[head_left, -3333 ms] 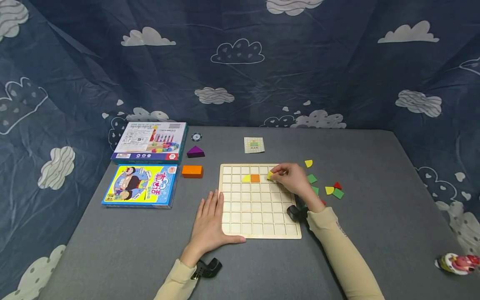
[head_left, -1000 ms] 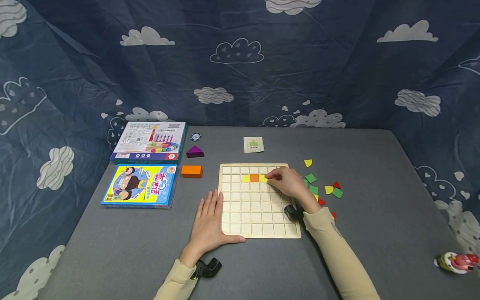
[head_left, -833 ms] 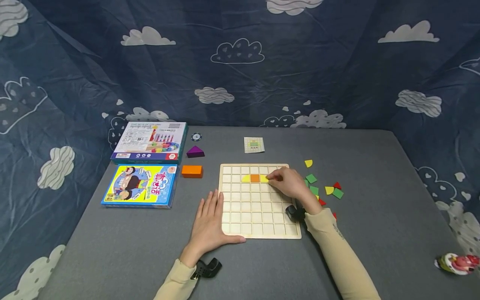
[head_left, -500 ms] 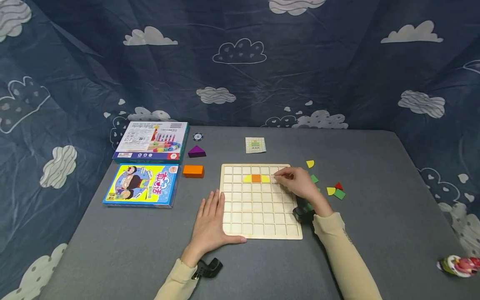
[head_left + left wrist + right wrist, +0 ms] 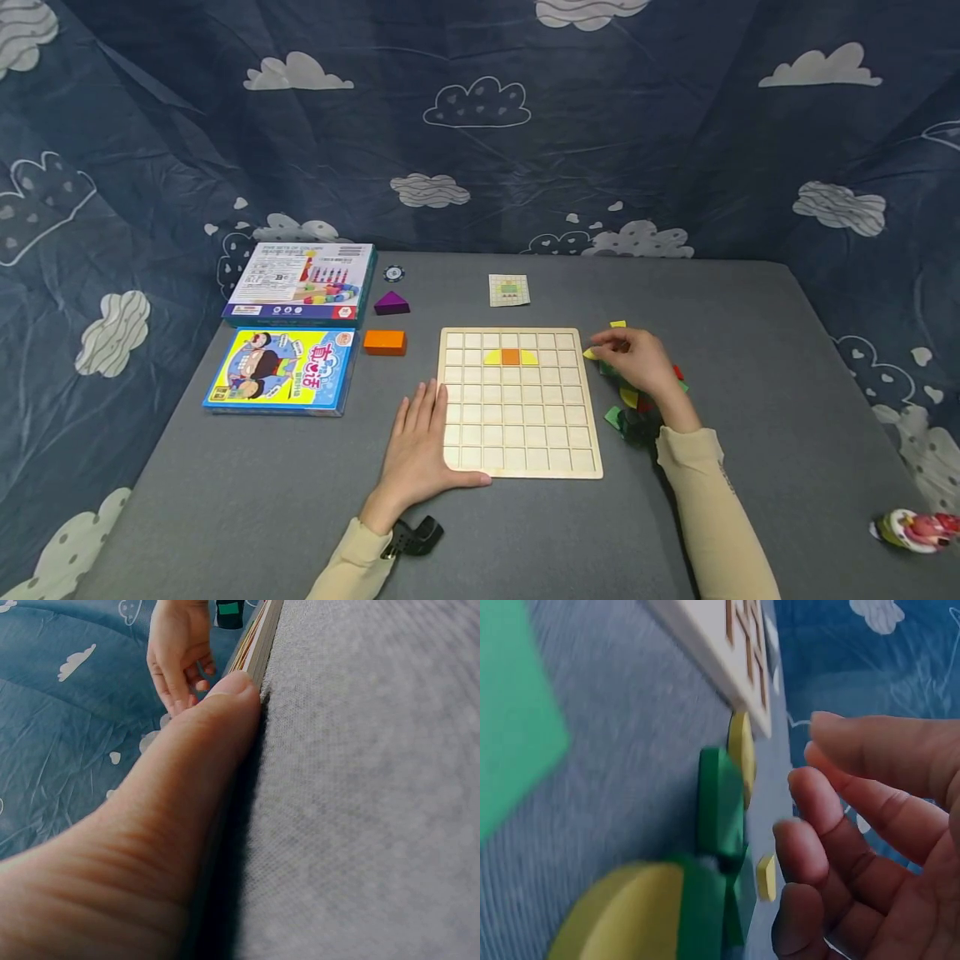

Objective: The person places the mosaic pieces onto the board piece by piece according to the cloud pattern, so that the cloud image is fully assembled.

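Observation:
My left hand (image 5: 420,446) lies with straight fingers along the left edge of the wooden grid board (image 5: 525,414), thumb at its front edge. In the left wrist view the thumb (image 5: 187,750) touches the board's side. Two yellow rounded pieces (image 5: 492,357) flank an orange square (image 5: 510,357) in the grid. Just right of the board, my right hand (image 5: 633,360) hovers over loose pieces, fingertips near a yellow piece (image 5: 588,354). From the right wrist, its loosely bent fingers (image 5: 810,802) hold nothing; green pieces (image 5: 721,802) and yellow ones lie below, partly hidden by the hand in the head view.
A small pattern card (image 5: 509,291) lies behind the board. To the left are two boxes (image 5: 281,371), an orange block (image 5: 385,342), a purple triangular block (image 5: 392,303) and a round chip (image 5: 393,273). A figurine (image 5: 913,530) stands at the far right.
My right hand has let go of the right-hand yellow piece, now beside the orange square, and moved right off the board to the loose pieces. The left hand has stayed put.

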The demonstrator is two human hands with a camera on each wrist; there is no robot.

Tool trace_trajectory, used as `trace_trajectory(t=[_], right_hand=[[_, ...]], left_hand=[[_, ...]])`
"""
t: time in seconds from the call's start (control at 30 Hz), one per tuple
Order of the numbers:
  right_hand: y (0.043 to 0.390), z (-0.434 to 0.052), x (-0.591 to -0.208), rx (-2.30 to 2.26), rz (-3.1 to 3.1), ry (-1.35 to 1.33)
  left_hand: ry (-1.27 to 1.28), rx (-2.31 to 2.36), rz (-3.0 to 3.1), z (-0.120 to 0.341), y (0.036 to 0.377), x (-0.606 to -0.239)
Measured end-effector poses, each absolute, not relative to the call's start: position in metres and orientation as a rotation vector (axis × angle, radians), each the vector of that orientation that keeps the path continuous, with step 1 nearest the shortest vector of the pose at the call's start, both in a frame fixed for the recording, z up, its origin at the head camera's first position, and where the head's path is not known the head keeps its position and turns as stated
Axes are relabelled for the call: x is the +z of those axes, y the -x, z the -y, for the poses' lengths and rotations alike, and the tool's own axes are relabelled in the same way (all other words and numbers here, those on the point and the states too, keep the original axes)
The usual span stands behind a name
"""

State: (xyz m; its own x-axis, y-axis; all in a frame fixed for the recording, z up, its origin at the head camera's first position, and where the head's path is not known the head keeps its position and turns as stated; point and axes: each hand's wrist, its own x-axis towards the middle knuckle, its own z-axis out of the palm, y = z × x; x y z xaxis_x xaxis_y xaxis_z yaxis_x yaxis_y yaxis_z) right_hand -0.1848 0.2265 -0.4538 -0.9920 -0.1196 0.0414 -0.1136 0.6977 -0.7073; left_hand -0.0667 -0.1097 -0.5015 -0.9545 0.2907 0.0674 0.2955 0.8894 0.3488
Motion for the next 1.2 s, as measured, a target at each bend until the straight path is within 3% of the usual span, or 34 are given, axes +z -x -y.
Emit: trace_trajectory(t=[0.73, 1.2], right_hand=[[0.196, -0.225, -0.452, -0.747, -2.95, 0.199], [0.206, -0.231, -0.446, -0.719, -2.867, 0.198]], left_hand=[[0.476, -0.578, 3.032, 0.11, 0.066, -0.502], [0.481, -0.578, 3.034, 0.11, 0.067, -0.502]])
